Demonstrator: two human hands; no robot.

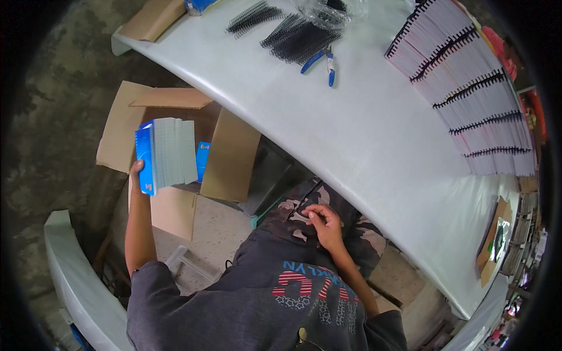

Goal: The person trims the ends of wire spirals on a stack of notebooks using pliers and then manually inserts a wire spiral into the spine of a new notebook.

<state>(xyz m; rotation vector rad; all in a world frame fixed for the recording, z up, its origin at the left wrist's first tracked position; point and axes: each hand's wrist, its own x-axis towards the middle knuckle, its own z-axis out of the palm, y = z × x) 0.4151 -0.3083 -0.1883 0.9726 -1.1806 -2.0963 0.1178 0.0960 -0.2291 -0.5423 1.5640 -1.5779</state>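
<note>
My left hand grips the near left edge of a thick stack of notebooks with a blue cover on its left face and pale page edges showing. This stack is held over an open cardboard box, where another blue-covered item shows inside. Most of the box's inside is hidden behind the stack. Over my lap, beside the table edge, my right hand is loosely curled, with thumb and forefinger a little apart and nothing visible in it.
On the white table lie black spiral coils, blue-handled pliers and a clear plastic bag. Rows of coil-bound books line the far right. A small stool or frame stands on the floor by my left side.
</note>
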